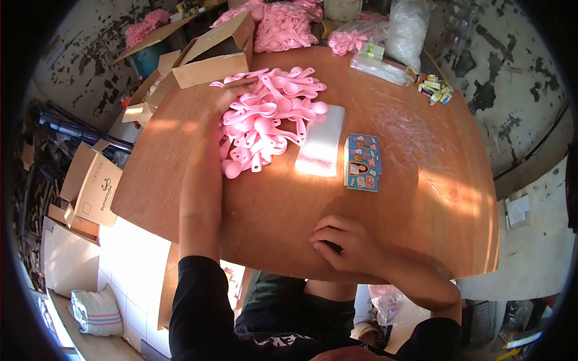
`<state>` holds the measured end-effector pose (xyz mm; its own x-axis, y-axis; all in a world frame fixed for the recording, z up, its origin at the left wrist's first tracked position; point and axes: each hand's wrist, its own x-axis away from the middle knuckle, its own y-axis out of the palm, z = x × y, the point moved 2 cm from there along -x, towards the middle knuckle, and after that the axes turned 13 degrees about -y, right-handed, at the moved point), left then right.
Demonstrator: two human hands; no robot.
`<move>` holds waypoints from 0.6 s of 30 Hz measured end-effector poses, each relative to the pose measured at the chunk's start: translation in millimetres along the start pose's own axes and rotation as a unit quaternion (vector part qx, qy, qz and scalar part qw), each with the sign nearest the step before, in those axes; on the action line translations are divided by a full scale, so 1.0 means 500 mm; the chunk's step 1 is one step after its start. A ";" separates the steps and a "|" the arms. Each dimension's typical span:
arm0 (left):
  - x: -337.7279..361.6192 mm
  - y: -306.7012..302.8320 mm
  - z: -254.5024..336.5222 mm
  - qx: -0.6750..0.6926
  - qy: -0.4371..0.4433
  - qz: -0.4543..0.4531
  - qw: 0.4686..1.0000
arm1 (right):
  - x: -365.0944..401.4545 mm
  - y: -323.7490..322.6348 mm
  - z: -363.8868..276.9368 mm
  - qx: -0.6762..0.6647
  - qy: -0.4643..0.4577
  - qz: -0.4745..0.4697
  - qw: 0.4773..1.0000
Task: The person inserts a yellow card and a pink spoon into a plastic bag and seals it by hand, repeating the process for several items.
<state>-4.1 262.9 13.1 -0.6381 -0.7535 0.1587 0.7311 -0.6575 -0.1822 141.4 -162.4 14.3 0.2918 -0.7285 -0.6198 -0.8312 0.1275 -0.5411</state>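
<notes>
Pink plastic spoons (pixel 265 117) lie in a heap on the brown table (pixel 259 222). My left hand (pixel 230 96) reaches to the heap's upper left edge; its fingers are partly blurred among the spoons, so any grip is unclear. Near the table's front edge rests my right hand (pixel 343 240), its fingers curled, with a dark gap under them and no object visible. Right of the heap lies a stack of clear plastic sleeves (pixel 322 141). Beside that sits a stack of blue printed cards (pixel 362 163).
Behind the heap stands an open cardboard box (pixel 214 66), with bags of pink spoons (pixel 283 30) further back. A clear plastic packet (pixel 380 69), small boxes (pixel 435 90) and thin plastic strips (pixel 409 135) lie on the right side.
</notes>
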 end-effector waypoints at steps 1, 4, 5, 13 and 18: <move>-0.005 -0.001 -0.003 -0.018 0.004 0.000 1.000 | 0.000 0.001 0.000 -0.002 -0.001 0.001 1.000; 0.001 -0.001 0.003 -0.069 0.015 0.008 0.997 | 0.001 0.003 0.003 -0.005 0.001 0.002 1.000; 0.002 0.005 0.006 -0.103 0.021 0.013 0.994 | 0.006 0.002 0.008 -0.005 -0.001 0.001 1.000; -0.068 -0.124 -0.005 -0.080 0.037 0.231 0.969 | 0.014 -0.001 0.018 0.003 0.004 -0.021 1.000; -0.158 -0.245 -0.131 -0.273 0.005 0.410 0.870 | 0.005 -0.010 0.011 0.014 0.007 -0.029 0.999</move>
<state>-59.0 403.2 -40.6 0.0400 -0.9674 -0.2502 0.7192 0.2017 -0.6649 148.6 -161.1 12.4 0.3329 -0.7446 -0.5786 -0.7992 0.1029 -0.5922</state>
